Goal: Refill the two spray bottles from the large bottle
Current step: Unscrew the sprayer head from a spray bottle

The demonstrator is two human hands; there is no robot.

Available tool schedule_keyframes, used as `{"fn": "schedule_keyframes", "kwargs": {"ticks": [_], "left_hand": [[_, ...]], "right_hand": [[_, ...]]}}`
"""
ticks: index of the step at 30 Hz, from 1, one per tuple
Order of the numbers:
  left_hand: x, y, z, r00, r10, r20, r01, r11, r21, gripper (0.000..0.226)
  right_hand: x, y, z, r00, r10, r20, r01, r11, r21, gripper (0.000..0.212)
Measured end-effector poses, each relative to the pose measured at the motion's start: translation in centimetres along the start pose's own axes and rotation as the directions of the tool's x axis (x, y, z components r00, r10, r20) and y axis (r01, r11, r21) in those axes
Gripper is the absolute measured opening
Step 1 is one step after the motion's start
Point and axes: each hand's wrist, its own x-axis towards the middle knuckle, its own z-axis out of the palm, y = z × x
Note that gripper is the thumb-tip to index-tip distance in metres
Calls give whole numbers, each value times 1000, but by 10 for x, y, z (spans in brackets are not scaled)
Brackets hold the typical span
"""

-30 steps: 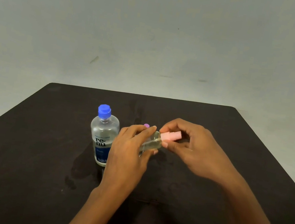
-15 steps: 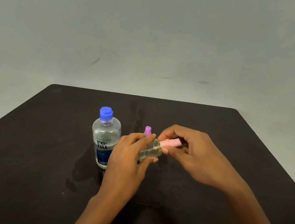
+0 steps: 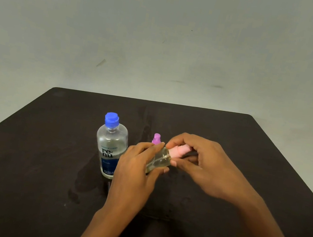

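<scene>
A large clear bottle (image 3: 110, 147) with a blue cap and a "renu" label stands upright on the dark table (image 3: 39, 160). My left hand (image 3: 136, 167) grips the clear body of a small spray bottle (image 3: 159, 159), tilted to the right above the table. My right hand (image 3: 200, 163) pinches its pink spray top (image 3: 180, 150). Behind my left fingers the purple top of a second spray bottle (image 3: 156, 138) shows; its body is hidden.
A wet patch (image 3: 75, 194) glistens on the table in front of the large bottle. A pale wall (image 3: 166, 36) rises behind the table's far edge. The table's right edge runs diagonally at the right.
Both hands hold the pink-topped bottle throughout and have shifted only slightly. The purple top behind my left fingers shows more than a second ago.
</scene>
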Motion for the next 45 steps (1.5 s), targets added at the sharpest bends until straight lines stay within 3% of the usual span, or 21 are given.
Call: {"fn": "schedule_keyframes", "kwargs": {"ticks": [2, 6, 9, 12, 15, 17, 19, 22, 28, 31, 35, 40, 45], "left_hand": [[1, 0, -1, 1000, 7, -4, -7, 1000, -3, 49], [1, 1, -1, 1000, 1, 14, -1, 1000, 17, 50], [0, -1, 0, 1000, 5, 19, -5, 999, 38, 51], [1, -2, 1, 1000, 2, 25, -3, 1000, 16, 51], [1, -2, 1, 1000, 10, 11, -10, 1000, 11, 49], [1, -1, 1, 1000, 13, 9, -13, 1000, 11, 49], [0, -1, 0, 1000, 11, 21, -12, 1000, 19, 50], [-1, -2, 0, 1000, -1, 22, 1, 1000, 13, 50], [0, 0, -2, 1000, 24, -1, -24, 1000, -4, 49], [1, 0, -2, 1000, 24, 1, -24, 1000, 12, 49], [-1, 0, -3, 1000, 25, -6, -25, 1000, 11, 51], [-1, -2, -4, 1000, 31, -4, -31, 999, -8, 48], [-1, 1, -4, 999, 37, 3, -37, 999, -5, 49]], "right_hand": [[0, -1, 1, 1000, 7, -26, -7, 1000, 19, 25], [1, -3, 0, 994, 45, -95, -55, 992, -115, 31], [1, -2, -1, 999, 32, -44, -36, 995, -90, 4], [1, -3, -3, 1000, 5, -17, -6, 999, -34, 28], [-1, -1, -3, 999, 35, -16, -35, 999, 38, 37], [-1, -1, -3, 995, 89, -38, -90, 996, -26, 38], [-2, -2, -2, 994, 87, -71, -93, 992, -83, 35], [-2, -3, -1, 998, 43, -49, -46, 997, -57, 9], [-4, -5, -3, 998, 57, -31, -56, 998, 32, 40], [-5, -9, -5, 989, 89, -120, -95, 995, -41, 34], [-4, -10, -6, 995, 53, -90, -55, 998, -28, 8], [-4, -8, -9, 1000, 6, -6, -6, 1000, 21, 36], [-3, -10, -5, 998, 40, -50, -45, 993, -107, 22]]}}
